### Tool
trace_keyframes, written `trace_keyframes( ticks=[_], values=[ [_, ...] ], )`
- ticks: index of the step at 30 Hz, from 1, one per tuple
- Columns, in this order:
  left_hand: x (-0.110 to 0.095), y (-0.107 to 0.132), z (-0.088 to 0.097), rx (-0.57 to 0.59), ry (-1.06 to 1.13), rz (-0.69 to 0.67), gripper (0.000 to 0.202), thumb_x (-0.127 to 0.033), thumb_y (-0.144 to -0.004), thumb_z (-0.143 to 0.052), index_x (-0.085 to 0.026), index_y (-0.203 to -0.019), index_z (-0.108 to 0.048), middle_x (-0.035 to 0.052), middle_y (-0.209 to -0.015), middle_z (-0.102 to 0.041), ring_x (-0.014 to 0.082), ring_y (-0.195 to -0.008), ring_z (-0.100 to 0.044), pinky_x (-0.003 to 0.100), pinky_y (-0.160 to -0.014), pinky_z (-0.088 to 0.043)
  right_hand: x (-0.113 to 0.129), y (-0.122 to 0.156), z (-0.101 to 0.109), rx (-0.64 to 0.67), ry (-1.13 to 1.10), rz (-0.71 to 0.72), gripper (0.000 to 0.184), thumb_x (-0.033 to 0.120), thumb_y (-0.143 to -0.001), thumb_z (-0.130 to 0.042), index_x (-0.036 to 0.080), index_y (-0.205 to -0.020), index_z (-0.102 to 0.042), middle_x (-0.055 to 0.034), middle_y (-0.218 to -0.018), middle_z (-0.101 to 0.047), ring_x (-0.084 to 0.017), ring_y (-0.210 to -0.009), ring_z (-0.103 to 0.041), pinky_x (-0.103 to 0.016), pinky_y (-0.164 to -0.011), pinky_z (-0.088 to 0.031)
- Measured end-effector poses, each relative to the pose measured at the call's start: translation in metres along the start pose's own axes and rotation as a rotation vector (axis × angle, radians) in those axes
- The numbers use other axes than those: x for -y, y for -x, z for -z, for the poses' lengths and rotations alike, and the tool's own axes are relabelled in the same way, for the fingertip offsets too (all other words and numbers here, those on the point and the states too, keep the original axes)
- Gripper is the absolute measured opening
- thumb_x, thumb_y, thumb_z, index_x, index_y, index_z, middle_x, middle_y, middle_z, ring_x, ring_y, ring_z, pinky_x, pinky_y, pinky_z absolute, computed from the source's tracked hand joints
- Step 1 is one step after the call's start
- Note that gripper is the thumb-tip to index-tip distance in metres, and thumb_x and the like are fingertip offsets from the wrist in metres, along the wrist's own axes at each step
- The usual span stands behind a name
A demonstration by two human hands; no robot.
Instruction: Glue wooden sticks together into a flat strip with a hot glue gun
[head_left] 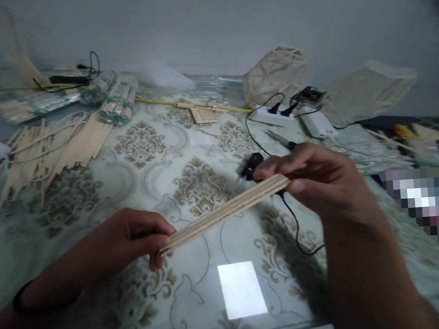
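Note:
I hold a flat bundle of long pale wooden sticks (226, 211) above the table, slanting up from lower left to upper right. My left hand (132, 238) pinches its near left end with fingers closed. My right hand (318, 182) grips the far right end between thumb and fingers. A small black device (251, 166) with a black cable lies on the table just behind the right end of the sticks.
The patterned glass-topped table (174, 167) carries piles of wooden sticks (64, 145) at the left, bundled sticks (119, 104), a white power strip (272, 115), a white adapter (316, 123), scissors (281, 140) and stick lattice shapes (275, 75) at the back.

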State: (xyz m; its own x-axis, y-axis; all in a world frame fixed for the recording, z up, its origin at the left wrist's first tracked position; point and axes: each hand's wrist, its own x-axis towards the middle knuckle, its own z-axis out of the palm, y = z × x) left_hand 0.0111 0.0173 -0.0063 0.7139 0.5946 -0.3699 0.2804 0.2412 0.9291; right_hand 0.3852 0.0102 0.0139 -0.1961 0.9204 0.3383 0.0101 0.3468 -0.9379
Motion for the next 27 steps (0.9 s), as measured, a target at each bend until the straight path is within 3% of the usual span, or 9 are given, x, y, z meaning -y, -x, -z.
trace_keyframes(
  ticks=[2,4,13,17,20,23,27],
  values=[
    [-0.01,0.004,0.008,-0.068,-0.084,-0.026,0.021,-0.039,-0.099,-0.075,-0.021,-0.095,-0.085,-0.0014,-0.07,-0.079,0.0134,-0.066,-0.071,0.022,-0.068,-0.052,0.006,0.008,0.005,0.006,0.035,-0.039,0.017,0.025,-0.089,-0.097,0.033,-0.101,-0.088,-0.0017,-0.099,-0.091,-0.024,-0.102,-0.089,-0.035,-0.09,-0.074],
    [-0.014,0.006,0.013,-0.115,-0.139,-0.022,0.019,-0.037,-0.098,-0.074,-0.022,-0.1,-0.086,-0.002,-0.07,-0.079,0.0141,-0.066,-0.072,0.023,-0.069,-0.054,0.01,0.02,0.004,0.009,0.145,-0.094,0.017,0.024,-0.089,-0.096,0.032,-0.099,-0.086,-0.0012,-0.099,-0.091,-0.022,-0.098,-0.089,-0.029,-0.085,-0.073],
    [0.016,0.003,0.031,-0.12,-0.284,0.021,0.022,-0.039,-0.095,-0.074,-0.019,-0.099,-0.082,0.0018,-0.079,-0.08,0.0173,-0.071,-0.074,0.026,-0.071,-0.059,-0.011,0.067,-0.024,0.179,0.607,-0.06,0.011,0.029,-0.101,-0.081,0.035,-0.111,-0.08,0.0001,-0.105,-0.088,-0.022,-0.092,-0.087,-0.031,-0.08,-0.071],
    [0.014,0.002,0.046,-0.131,-0.358,0.01,0.024,-0.042,-0.097,-0.074,-0.02,-0.099,-0.083,0.0032,-0.081,-0.078,0.0167,-0.069,-0.069,0.026,-0.066,-0.055,-0.016,0.057,-0.03,0.267,0.715,0.013,0.017,0.023,-0.104,-0.075,0.032,-0.119,-0.078,-0.0028,-0.107,-0.086,-0.023,-0.095,-0.085,-0.033,-0.081,-0.071],
    [0.016,0.001,0.058,-0.204,-0.406,-0.06,0.024,-0.043,-0.098,-0.076,-0.02,-0.097,-0.083,0.0049,-0.09,-0.077,0.0181,-0.077,-0.071,0.026,-0.069,-0.056,-0.019,0.037,-0.032,0.327,0.749,0.085,0.02,0.02,-0.104,-0.073,0.029,-0.12,-0.079,-0.0045,-0.104,-0.087,-0.024,-0.094,-0.085,-0.036,-0.083,-0.072],
    [0.024,0.004,0.063,-0.278,-0.394,-0.147,0.022,-0.042,-0.098,-0.08,-0.021,-0.102,-0.083,0.0046,-0.104,-0.074,0.0156,-0.081,-0.072,0.023,-0.071,-0.058,-0.028,0.019,-0.033,0.387,0.769,0.11,0.02,0.023,-0.105,-0.072,0.027,-0.122,-0.082,-0.0065,-0.106,-0.088,-0.026,-0.096,-0.085,-0.041,-0.086,-0.073],
    [0.032,0.011,0.059,-0.249,-0.513,-0.286,0.02,-0.032,-0.095,-0.09,-0.024,-0.112,-0.086,0.004,-0.116,-0.073,0.0112,-0.08,-0.07,0.021,-0.079,-0.06,-0.04,0.011,-0.031,0.376,0.746,0.082,0.022,0.033,-0.103,-0.079,0.03,-0.123,-0.085,-0.0069,-0.108,-0.087,-0.026,-0.094,-0.085,-0.039,-0.084,-0.074]
  ],
)
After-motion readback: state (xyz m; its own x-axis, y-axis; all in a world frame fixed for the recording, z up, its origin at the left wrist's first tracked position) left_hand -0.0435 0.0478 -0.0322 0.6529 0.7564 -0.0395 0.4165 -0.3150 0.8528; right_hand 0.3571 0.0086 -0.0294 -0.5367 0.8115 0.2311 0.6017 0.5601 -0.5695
